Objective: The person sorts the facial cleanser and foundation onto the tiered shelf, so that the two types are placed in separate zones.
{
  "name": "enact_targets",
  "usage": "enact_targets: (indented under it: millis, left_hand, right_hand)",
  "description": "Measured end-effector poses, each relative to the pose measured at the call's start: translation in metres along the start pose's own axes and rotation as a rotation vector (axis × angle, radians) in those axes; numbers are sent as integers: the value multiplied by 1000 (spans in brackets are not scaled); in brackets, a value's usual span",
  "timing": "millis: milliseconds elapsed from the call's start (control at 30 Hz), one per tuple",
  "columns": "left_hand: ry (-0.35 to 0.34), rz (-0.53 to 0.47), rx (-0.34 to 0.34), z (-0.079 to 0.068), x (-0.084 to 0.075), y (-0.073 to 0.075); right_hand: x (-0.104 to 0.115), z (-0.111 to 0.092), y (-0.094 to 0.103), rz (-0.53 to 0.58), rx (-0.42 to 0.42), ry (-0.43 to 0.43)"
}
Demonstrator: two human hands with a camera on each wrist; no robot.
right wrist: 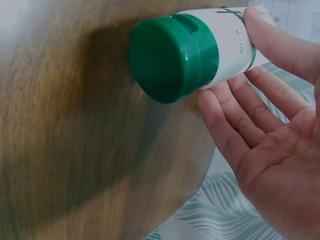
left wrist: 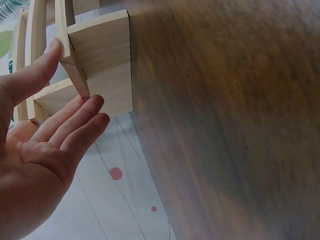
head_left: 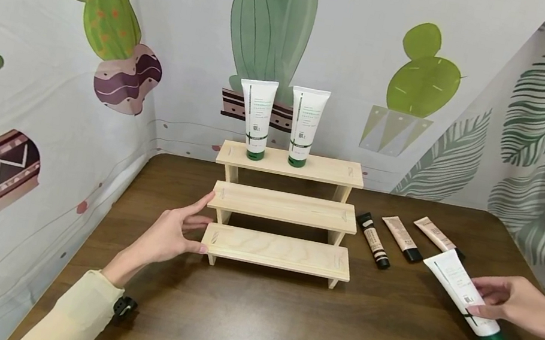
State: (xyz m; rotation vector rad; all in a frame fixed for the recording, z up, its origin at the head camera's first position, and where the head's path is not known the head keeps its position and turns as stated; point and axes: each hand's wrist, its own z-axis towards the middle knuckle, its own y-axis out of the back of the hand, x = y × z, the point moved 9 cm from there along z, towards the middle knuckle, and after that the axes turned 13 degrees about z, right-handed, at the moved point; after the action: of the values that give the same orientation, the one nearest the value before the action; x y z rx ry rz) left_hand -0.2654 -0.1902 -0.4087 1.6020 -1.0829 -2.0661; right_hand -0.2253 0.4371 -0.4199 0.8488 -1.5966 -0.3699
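Observation:
A light wooden three-step display rack (head_left: 285,205) stands on the table. My left hand (head_left: 172,237) rests against its left end, thumb at the bottom board's corner and the index finger reaching up to the middle board. In the left wrist view the fingers (left wrist: 82,122) lie nearly straight beside the wood. Out to the right, my right hand (head_left: 517,304) pinches a white tube (head_left: 459,288) between thumb and fingers. It is tilted, with its green cap (right wrist: 172,57) low and close over the table. Two similar white tubes (head_left: 257,115) stand on their caps on the top board.
Three smaller tubes lie right of the rack: a black-ended beige one (head_left: 374,240), a pink one with a black cap (head_left: 401,238), and another pink one (head_left: 435,233) partly behind the held tube. A cactus-print cloth (head_left: 195,47) hangs behind the brown table (head_left: 245,323).

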Motion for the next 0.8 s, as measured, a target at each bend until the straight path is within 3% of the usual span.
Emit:
enact_targets:
  millis: [400, 800]
  left_hand:
    - [-7, -8, -1, 1, -1, 1]
    - [1, 0, -1, 1, -1, 0]
  right_hand:
    - [25, 4, -8, 114, -71, 95]
    - [55, 13, -4, 93, -202, 143]
